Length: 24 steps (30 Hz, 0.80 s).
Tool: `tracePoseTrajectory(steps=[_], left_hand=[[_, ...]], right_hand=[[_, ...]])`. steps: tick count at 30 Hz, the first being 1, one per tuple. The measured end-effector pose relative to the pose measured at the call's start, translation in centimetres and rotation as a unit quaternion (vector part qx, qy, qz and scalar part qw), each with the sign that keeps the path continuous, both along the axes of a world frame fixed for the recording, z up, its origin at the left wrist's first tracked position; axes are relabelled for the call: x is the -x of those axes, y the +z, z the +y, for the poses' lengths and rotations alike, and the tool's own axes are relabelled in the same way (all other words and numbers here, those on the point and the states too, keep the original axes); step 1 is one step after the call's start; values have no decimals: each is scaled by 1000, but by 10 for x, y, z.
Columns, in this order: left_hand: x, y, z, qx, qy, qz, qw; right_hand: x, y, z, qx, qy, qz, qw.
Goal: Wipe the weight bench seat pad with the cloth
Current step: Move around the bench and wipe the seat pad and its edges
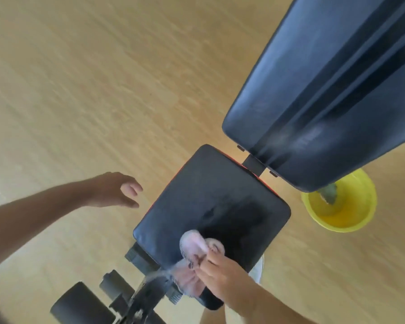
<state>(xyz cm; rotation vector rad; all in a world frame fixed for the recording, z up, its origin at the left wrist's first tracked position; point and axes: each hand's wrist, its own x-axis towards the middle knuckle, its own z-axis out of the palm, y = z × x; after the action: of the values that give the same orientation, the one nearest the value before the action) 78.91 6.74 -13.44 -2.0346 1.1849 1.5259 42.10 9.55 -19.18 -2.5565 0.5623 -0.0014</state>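
With our right hand [222, 267] pinching the bunched pale pink cloth [193, 253] at the near edge of the black padded seat pad [211, 197], left hand [114, 189] loosely open and empty beside it, we should flatten the cloth and sweep in overlapping strokes.

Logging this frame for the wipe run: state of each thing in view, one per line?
Right hand: gripping the cloth at the seat pad's near end.
Cloth: bunched, pressed on the pad, motion-blurred.
Left hand: open, empty, held off beside the bench.
Seat pad: flat, partly darker and shiny, possibly damp.
Backrest pad: untouched by either hand.
Yellow bucket: upright on the floor, partly hidden by the backrest.
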Motion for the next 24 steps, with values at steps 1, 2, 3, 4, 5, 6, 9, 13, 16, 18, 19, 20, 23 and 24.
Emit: tracePoseTrajectory(steps=[1, 2, 3, 4, 5, 6, 9, 13, 16, 18, 19, 20, 23, 24], left_hand=[[2, -10, 14, -13, 13, 7, 1000], [6, -19, 27, -23, 32, 17, 999], [11, -26, 40, -29, 54, 29, 998], [16, -32, 51, -24, 81, 42, 996], [21, -37, 62, -8, 114, 49, 992], [27, -41, 72, 13, 151, 50, 987], [34, -47, 89, 56, 261, 44, 963], [40, -45, 101, 97, 326, 33, 940], [45, -43, 106, 112, 362, 13, 925], [47, -42, 109, 107, 379, 14, 919], [46, -42, 110, 104, 384, 11, 918], [46, -43, 112, 101, 387, 10, 916], [43, -47, 119, 97, 400, 25, 911], [43, -48, 122, 99, 410, 33, 906]], right_hand=[[5, -3, -28, 40, 45, -29, 998], [3, -2, -64, 37, -3, -42, 998], [-1, 1, -99, 18, -132, -64, 989], [-7, 4, -128, 12, -269, -67, 961], [-13, 2, -138, 7, -400, -53, 915], [-23, 1, -129, 20, -446, -25, 895], [-46, 1, -26, 30, -86, -23, 996], [-44, -10, -81, 145, 143, -49, 978], [-70, -6, -131, 74, -304, -52, 948], [-83, -4, -64, 6, -209, -24, 978], [-85, 3, -23, -9, -20, -39, 999], [-83, 4, -5, 15, 148, -69, 986], [-107, -10, -72, 55, 95, -89, 990], [-121, -12, -102, 66, -77, -99, 990]])
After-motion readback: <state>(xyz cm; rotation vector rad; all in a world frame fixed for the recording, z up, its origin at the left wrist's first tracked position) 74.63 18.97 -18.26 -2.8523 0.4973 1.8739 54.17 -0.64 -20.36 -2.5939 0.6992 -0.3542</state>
